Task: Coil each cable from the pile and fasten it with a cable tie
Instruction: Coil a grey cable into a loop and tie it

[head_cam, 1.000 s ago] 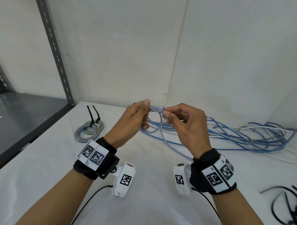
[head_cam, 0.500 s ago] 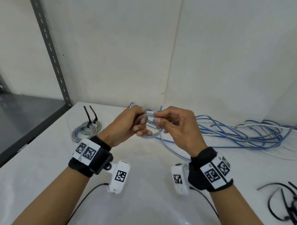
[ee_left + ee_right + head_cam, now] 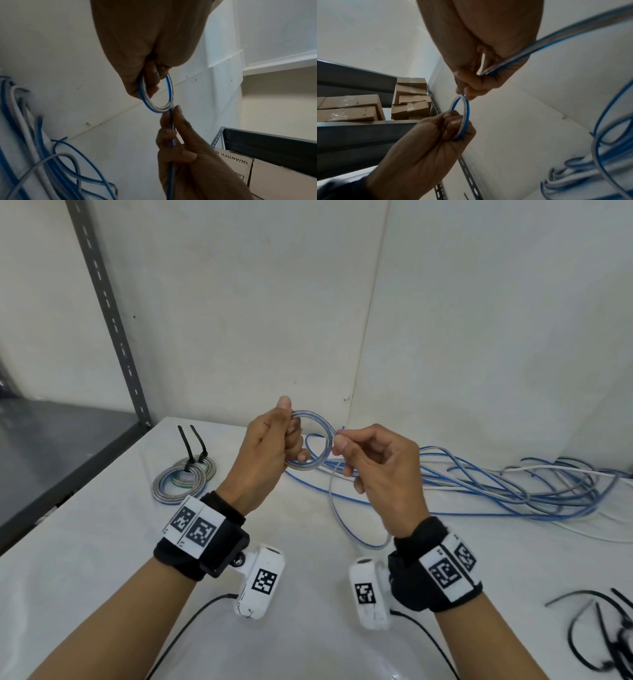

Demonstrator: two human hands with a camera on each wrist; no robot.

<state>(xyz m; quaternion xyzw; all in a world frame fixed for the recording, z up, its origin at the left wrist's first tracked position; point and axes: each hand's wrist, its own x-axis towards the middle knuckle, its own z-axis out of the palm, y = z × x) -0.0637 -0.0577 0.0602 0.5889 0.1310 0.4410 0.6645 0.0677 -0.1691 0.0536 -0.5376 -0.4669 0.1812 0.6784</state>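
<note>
Left hand (image 3: 270, 446) grips the small blue-and-clear cable coil (image 3: 313, 445); right hand (image 3: 373, 470) pinches its tail. Slack grip could let loops spring apart.

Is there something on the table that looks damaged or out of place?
Nothing stands out. The left hand grips a neat small coil, the right hand pinches its loose cable. Two tied coils lie flat on the table.
</note>
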